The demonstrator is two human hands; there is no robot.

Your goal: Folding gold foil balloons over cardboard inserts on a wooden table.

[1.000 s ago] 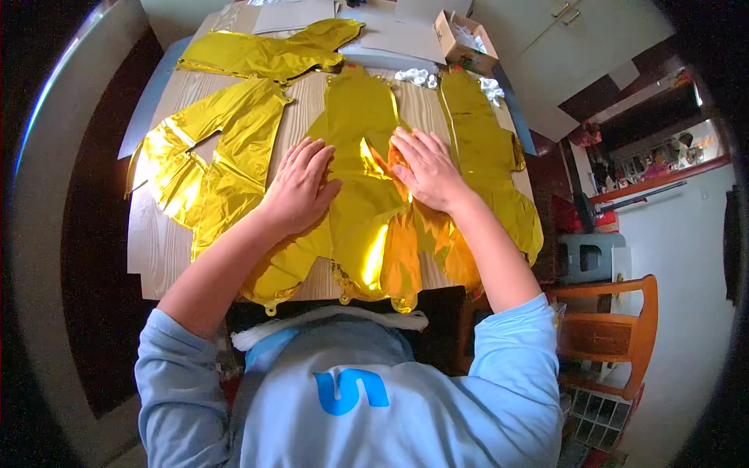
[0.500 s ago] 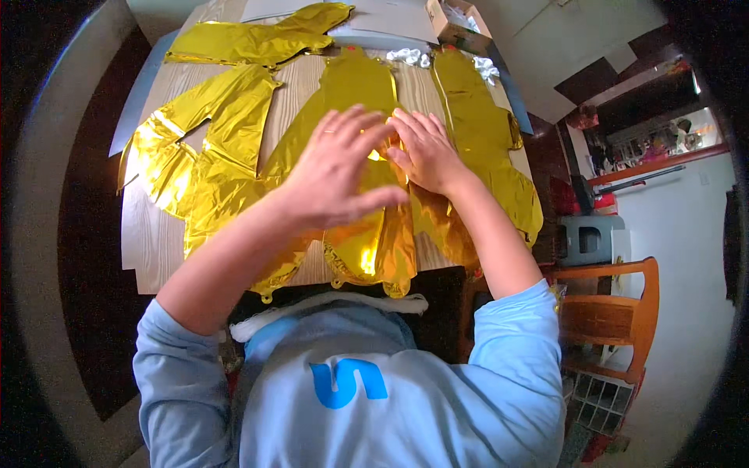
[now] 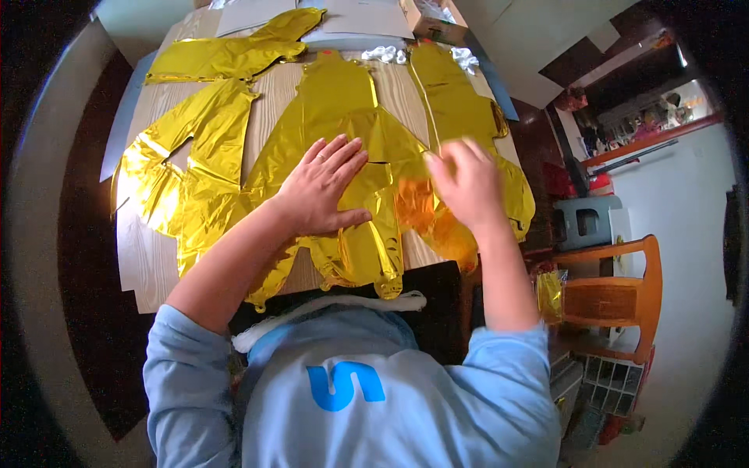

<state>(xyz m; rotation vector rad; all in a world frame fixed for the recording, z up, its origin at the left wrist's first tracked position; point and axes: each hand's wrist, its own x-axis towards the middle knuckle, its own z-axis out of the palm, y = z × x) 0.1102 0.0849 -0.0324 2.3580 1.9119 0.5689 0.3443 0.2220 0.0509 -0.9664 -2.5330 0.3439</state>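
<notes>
A flat gold foil balloon [image 3: 337, 93] lies in front of me on the wooden table. My left hand [image 3: 324, 187] rests palm down on its middle, fingers outstretched. At the right, my right hand [image 3: 466, 183] is closed, thumb against fingers, on a pulled-up edge of the same balloon; motion blurs it slightly. Below that hand the foil shines orange. Another gold balloon [image 3: 222, 117] spreads out to the left, bent and creased. Under and beyond my right hand lies a further gold balloon [image 3: 449, 90], partly covered.
At the far left of the table [image 3: 144, 253] lies another folded gold balloon [image 3: 226, 56]. White crumpled bundles [image 3: 384, 54], grey-white sheets [image 3: 359, 19] and a cardboard box [image 3: 437, 19] sit along the far edge. A wooden chair [image 3: 605, 300] and a grey stool [image 3: 587, 222] stand to the right.
My hands have moved apart. The left has come down flat on the foil; the right has shifted right and closed on the balloon's edge, drawing it out sideways.
</notes>
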